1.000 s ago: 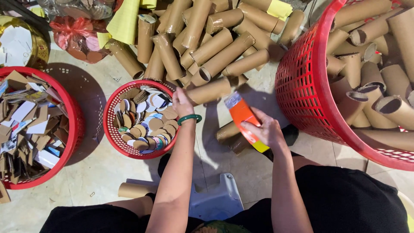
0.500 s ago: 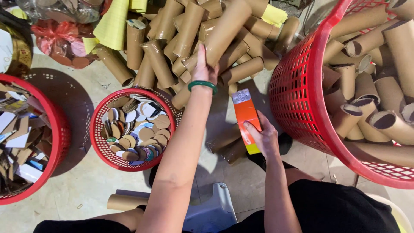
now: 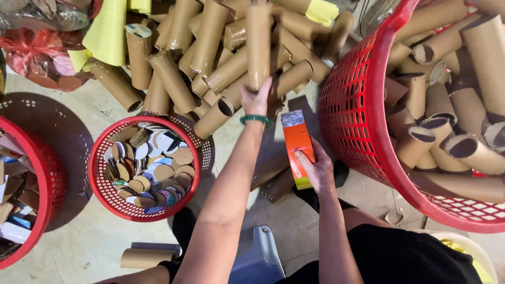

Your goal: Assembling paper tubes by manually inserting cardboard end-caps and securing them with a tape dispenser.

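Gripping a long cardboard tube above the tube pile with my left hand, my right hand closed around an orange box, big red basket just beside

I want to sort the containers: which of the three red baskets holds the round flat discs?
The small round red basket in the middle, left of the left hand's forearm. The large basket on the right holds cardboard tubes; the basket at the left edge holds flat card scraps.
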